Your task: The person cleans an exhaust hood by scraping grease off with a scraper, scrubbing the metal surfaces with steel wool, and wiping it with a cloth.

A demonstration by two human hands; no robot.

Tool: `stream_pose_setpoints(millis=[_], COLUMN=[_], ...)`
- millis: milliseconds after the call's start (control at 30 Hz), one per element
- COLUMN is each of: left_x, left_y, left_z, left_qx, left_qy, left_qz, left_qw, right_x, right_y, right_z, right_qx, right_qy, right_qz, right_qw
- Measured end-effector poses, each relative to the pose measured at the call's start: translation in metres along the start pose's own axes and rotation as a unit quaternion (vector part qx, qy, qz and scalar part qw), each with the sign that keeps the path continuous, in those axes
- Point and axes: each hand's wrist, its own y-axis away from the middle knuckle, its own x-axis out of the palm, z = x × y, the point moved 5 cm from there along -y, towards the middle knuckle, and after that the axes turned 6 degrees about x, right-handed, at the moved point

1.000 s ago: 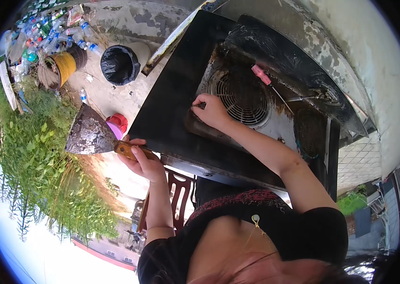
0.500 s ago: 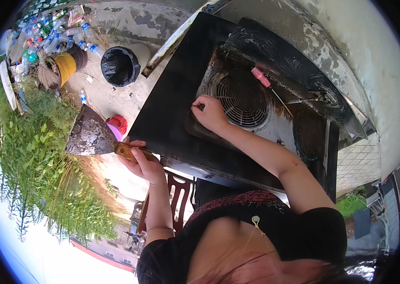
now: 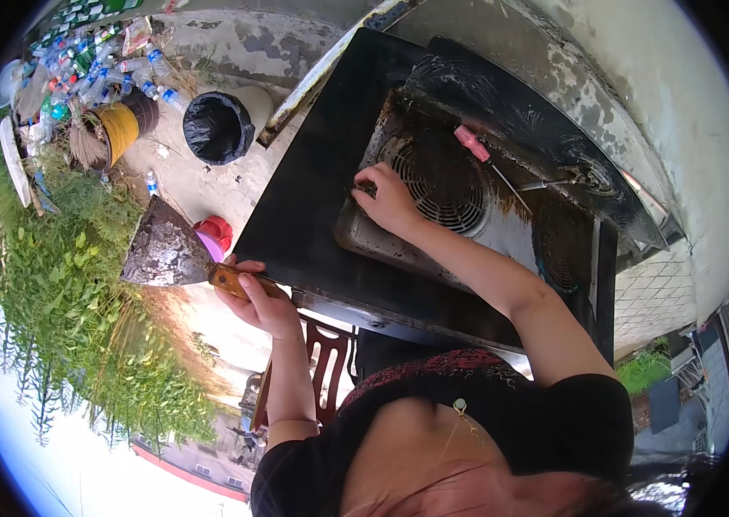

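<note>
My left hand (image 3: 257, 302) grips a cleaver by its wooden handle (image 3: 231, 277). The cleaver's broad, stained blade (image 3: 166, 246) points left, beyond the edge of a black range hood (image 3: 313, 181). On the hood, my right hand (image 3: 389, 200) has thumb and forefinger curled together at the edge of the greasy recess. Something dark shows between those fingers, too small to name. Right beside them is a round fan grille (image 3: 446, 194) caked with brown grease. A screwdriver with a pink handle (image 3: 471, 143) lies across the recess, its shaft toward a second, darker grille (image 3: 561, 246).
A bin lined with a black bag (image 3: 216, 127) stands on the ground beyond the hood. Red and pink basins (image 3: 214, 233) sit near the blade. Plastic bottles (image 3: 102, 73) are heaped at upper left, above green plants (image 3: 80, 293). A wall (image 3: 675, 112) rises behind the hood.
My right hand has shifted slightly upward along the recess edge, fingers still curled. My left hand keeps its hold on the cleaver, nearly in the same place.
</note>
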Motion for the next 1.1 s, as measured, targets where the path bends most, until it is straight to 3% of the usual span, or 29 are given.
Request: stream_pose_setpoints(millis=[67,200,333,400,467,533,700,733,800,867,933,1000,1100], left_x=[-0.003,-0.003,-0.004,-0.003,-0.003,-0.004,0.001,0.001,-0.001,0.001,-0.003,-0.003,-0.003], left_y=[0.002,0.004,0.004,0.004,0.004,0.003,0.002,0.003,0.006,0.0,0.003,0.004,0.003], left_z=[0.0,0.001,0.002,-0.001,-0.002,0.001,-0.002,-0.004,-0.006,-0.003,-0.001,0.0,-0.002], left_qx=[-0.021,-0.007,-0.017,-0.021,-0.027,-0.034,-0.014,-0.013,-0.025,-0.016,-0.009,-0.029,-0.041], left_qy=[0.007,0.016,0.007,-0.002,-0.004,0.002,-0.005,-0.002,-0.014,-0.016,-0.016,-0.003,-0.008], left_qz=[0.002,-0.001,-0.007,-0.001,0.001,-0.001,-0.005,-0.007,-0.005,-0.002,-0.001,0.002,0.001], left_qw=[1.0,1.0,1.0,1.0,1.0,0.999,1.0,1.0,1.0,1.0,1.0,1.0,0.999], right_x=[0.0,-0.018,0.001,-0.005,-0.014,-0.011,-0.008,-0.009,-0.01,-0.002,0.002,0.001,-0.003], right_y=[0.011,0.029,0.045,0.016,-0.034,-0.036,0.007,-0.014,-0.049,-0.024,0.012,-0.008,-0.052], right_z=[0.002,0.02,0.027,0.021,-0.022,-0.011,0.017,-0.001,-0.029,0.005,0.022,-0.001,-0.017], right_qx=[0.0,0.029,-0.138,-0.174,-0.043,-0.048,-0.13,-0.127,0.021,-0.031,-0.083,-0.08,0.004], right_qy=[0.0,0.154,0.044,0.125,0.17,0.185,0.163,0.169,0.185,0.247,0.175,0.164,0.222], right_qz=[-0.018,-0.07,0.129,0.07,-0.073,-0.096,0.077,0.001,-0.122,-0.131,-0.035,-0.051,-0.16], right_qw=[1.0,0.985,0.981,0.974,0.982,0.977,0.975,0.977,0.975,0.959,0.981,0.982,0.962])
